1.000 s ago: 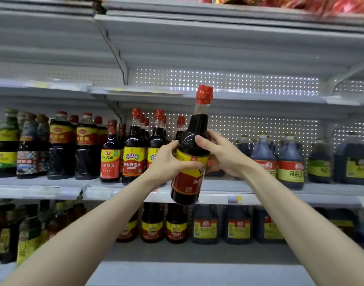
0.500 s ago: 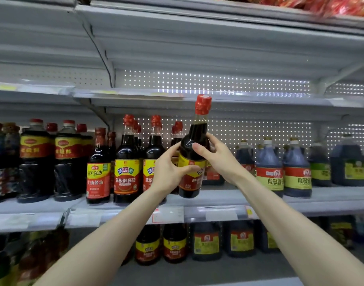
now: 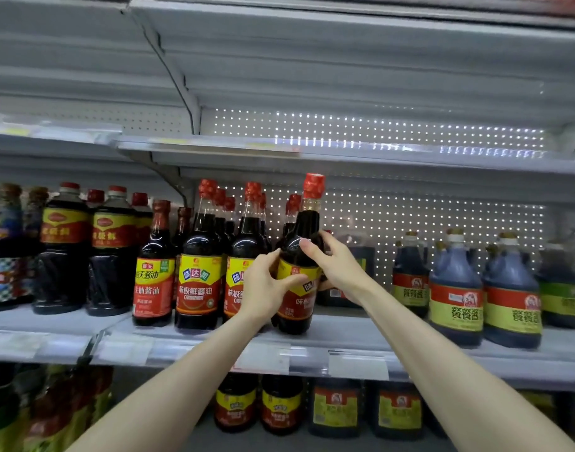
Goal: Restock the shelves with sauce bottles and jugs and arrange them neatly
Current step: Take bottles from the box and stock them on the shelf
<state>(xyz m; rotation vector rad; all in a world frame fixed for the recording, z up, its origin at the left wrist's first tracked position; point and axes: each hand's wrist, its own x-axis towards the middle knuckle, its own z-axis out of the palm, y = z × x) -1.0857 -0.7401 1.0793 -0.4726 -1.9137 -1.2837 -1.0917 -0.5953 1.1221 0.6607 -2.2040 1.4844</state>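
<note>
Bottle: the dark sauce bottle with red cap and yellow-red label [image 3: 304,223] stood at frame centre, base at the grey metal shelf [image 3: 361,334], just right of matching red-capped bottles [image 3: 199,272].
Left hand [image 3: 263,288]: curled round its label.
Right hand [image 3: 338,272]: fingers wrapped round its shoulder.
Doing it well: it likely needed squaring label-forward, level with the row, before letting go.
Contents: dark sauce filled it to the neck; the handled jugs [image 3: 455,295] at right held dark liquid too.

The sauce bottle [image 3: 307,223] looks smooth and glossy, the shelf [image 3: 361,327] matt grey metal, the 1 o'clock back panel [image 3: 410,216] perforated metal.
</note>
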